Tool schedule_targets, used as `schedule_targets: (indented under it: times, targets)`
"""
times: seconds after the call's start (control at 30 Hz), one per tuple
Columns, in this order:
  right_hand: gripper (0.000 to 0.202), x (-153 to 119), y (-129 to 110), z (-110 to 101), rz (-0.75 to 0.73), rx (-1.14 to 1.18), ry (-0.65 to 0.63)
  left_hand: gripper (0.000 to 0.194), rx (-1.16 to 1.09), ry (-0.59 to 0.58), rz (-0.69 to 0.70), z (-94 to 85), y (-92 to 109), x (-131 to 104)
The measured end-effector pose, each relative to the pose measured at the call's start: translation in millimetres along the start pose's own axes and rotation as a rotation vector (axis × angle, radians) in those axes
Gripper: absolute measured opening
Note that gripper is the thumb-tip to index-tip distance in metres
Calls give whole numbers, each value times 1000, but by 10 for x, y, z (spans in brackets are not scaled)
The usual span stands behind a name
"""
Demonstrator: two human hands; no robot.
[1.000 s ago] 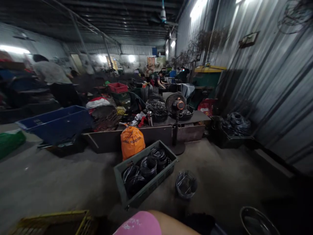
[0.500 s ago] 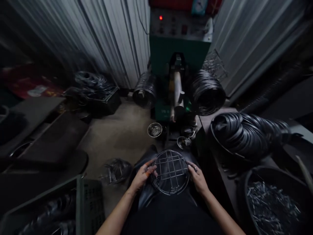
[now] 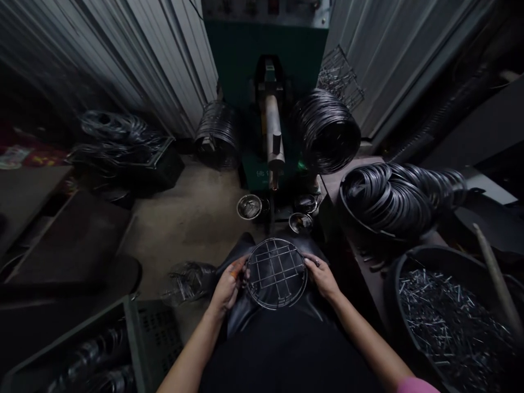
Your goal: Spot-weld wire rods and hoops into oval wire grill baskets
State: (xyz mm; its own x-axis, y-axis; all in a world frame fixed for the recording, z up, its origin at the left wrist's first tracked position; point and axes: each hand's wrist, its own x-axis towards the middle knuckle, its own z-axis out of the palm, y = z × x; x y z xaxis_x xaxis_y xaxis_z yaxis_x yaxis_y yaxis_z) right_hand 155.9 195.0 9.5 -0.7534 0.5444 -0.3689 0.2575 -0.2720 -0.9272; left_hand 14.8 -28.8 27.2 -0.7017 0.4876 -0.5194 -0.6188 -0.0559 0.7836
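Observation:
Over my lap lies a round wire rack point(image 3: 277, 273), a metal ring crossed by a grid of thin rods. My left hand point(image 3: 230, 282) grips its left rim, with something orange wrapped on a finger. At the right rim, my right hand point(image 3: 321, 274) pinches the ring between thumb and fingers. Just beyond the rack stands a green machine point(image 3: 233, 60) with a pale metal arm point(image 3: 274, 131) pointing down toward me. Small metal bowls point(image 3: 249, 207) holding short pieces sit below that arm.
Wire-ring bundles hang left point(image 3: 218, 134) and right point(image 3: 327, 131) of the machine. More rings point(image 3: 393, 196) lie in a basin at right. A black tub point(image 3: 454, 316) holds short wire pieces. A green crate point(image 3: 133, 338) stands front left, a bag of wire parts point(image 3: 186, 281) beside it.
My view has tipped down and turned slightly right, so the surroundings sit higher and further left. My left fingers have closed more around the rim; both hands still hold the rack.

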Motion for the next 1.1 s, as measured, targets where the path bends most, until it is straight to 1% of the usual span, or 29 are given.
schedule_targets:
  times: [0.07, 0.17, 0.23, 0.3, 0.43, 0.47, 0.53, 0.6, 0.67, 0.73, 0.8, 0.9, 0.97, 1.03, 1.1]
  targets:
    - [46, 1, -23, 18, 16, 17, 3, 63, 13, 28, -17, 25, 22, 55]
    - [41, 4, -81, 50, -13, 43, 30, 59, 54, 70, -36, 61, 77, 107]
    - [39, 14, -103, 70, -20, 63, 48, 59, 83, 62, -9, 85, 103, 87]
    - [41, 29, -95, 85, 11, 92, 53, 59, 163, 50, 67, 115, 117, 20]
    - [44, 47, -76, 94, 103, 179, 66, 51, 486, 76, 274, 190, 157, -147]
    - [43, 46, -93, 93, 100, 197, 78, 50, 547, 69, 315, 204, 180, -167]
    - [44, 45, -164, 98, 48, 208, 103, 51, 604, 29, 359, 213, 238, -156]
    - [45, 58, -260, 116, -45, 143, 113, 55, 597, 5, 339, 190, 296, -84]
    - [40, 93, -333, 148, -139, -3, 81, 56, 599, 42, 306, 144, 328, 12]
    - [35, 139, -341, 178, -220, -152, 51, 53, 634, 102, 300, 90, 313, 87]
    - [36, 177, -275, 185, -272, -245, 42, 48, 666, 114, 307, 39, 254, 119]
    - [38, 197, -105, 140, -292, -331, 20, 46, 670, 42, 299, -31, 125, 108]
    - [38, 193, -10, 96, -292, -362, 3, 48, 680, 5, 293, -74, 53, 93]
    - [38, 192, 36, 65, -296, -378, 6, 55, 700, -22, 276, -111, 14, 89]
    - [37, 205, 33, 55, -302, -397, 5, 62, 715, -49, 244, -139, 10, 96]
